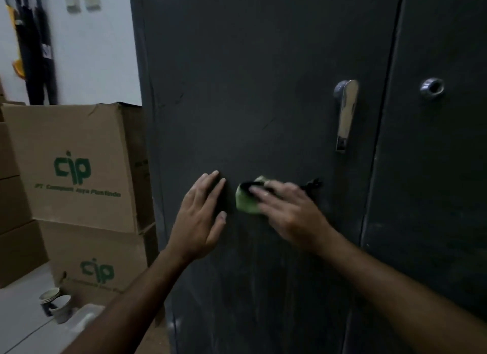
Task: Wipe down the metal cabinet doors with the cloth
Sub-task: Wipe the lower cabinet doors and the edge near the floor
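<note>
Low in the frame's centre, the left hand (201, 216) lies flat with straight fingers against the left cabinet door (258, 76), while just right of it the right hand (287, 208) presses a small bunched green cloth (245, 202) onto the same door, fingers spread over it rather than curled round. The cloth looks soft, light and easily crumpled, so a flat palm should carry it better than a pinch. Farther up at centre right, the chrome handle (346, 113) is stiff, and the right cabinet door (434, 169) likely unyielding.
</note>
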`<state>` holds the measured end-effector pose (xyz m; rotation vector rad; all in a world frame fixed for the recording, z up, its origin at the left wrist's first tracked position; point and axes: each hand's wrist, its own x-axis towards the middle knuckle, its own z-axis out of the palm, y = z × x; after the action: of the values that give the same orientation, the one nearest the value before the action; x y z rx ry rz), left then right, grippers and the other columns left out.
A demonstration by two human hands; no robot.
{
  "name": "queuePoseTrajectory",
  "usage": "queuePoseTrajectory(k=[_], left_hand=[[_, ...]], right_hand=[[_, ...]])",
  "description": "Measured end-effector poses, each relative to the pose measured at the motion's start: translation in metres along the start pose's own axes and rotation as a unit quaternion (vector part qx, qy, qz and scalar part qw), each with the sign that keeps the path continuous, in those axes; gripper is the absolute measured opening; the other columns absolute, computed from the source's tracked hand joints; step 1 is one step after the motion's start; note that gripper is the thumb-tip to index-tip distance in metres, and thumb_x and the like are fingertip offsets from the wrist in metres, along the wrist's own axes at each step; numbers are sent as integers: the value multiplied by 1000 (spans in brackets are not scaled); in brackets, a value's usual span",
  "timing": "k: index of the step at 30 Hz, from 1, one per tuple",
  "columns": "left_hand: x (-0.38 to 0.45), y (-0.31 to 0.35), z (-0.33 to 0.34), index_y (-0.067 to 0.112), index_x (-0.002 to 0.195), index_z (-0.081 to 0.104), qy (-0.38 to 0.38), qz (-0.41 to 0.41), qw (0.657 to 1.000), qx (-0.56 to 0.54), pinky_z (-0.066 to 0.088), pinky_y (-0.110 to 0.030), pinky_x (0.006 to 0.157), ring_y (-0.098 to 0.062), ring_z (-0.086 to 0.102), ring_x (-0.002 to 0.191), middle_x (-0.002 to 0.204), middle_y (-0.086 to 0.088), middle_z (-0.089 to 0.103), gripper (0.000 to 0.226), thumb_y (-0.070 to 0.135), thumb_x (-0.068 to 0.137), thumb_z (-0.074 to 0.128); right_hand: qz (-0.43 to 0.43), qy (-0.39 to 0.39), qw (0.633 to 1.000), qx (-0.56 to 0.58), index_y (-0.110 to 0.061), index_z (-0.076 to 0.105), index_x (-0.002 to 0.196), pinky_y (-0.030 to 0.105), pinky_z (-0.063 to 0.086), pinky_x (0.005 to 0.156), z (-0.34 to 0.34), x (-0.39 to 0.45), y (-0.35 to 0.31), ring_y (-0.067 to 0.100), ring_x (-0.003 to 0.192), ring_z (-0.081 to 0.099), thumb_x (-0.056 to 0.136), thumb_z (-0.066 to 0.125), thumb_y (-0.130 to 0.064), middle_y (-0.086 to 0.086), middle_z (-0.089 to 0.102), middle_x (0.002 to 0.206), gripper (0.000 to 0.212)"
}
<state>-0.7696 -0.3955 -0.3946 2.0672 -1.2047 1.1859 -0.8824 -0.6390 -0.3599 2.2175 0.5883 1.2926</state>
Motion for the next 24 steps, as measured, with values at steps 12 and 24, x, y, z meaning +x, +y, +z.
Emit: queuePoseTrajectory(k=[12, 24], left_hand=[[15, 42, 32, -1, 155, 45, 40, 65, 997, -22, 35, -57, 121, -36, 32, 155, 166, -19, 36, 64, 28, 98, 51], [39, 78, 57, 3, 156, 45, 67, 85, 992, -59, 24, -49, 128, -29, 26, 158, 167, -13, 36, 65, 32, 98, 49]], right_hand=[[248, 97, 964, 11, -10, 69, 130, 48, 47, 102, -23, -40, 14, 35, 129, 51, 88, 57, 0, 11, 57, 148, 45], [250, 74, 965, -22, -10, 66, 134, 47, 47, 101, -33, -56, 10, 37, 127, 54, 90, 59, 0, 13, 56, 148, 46]])
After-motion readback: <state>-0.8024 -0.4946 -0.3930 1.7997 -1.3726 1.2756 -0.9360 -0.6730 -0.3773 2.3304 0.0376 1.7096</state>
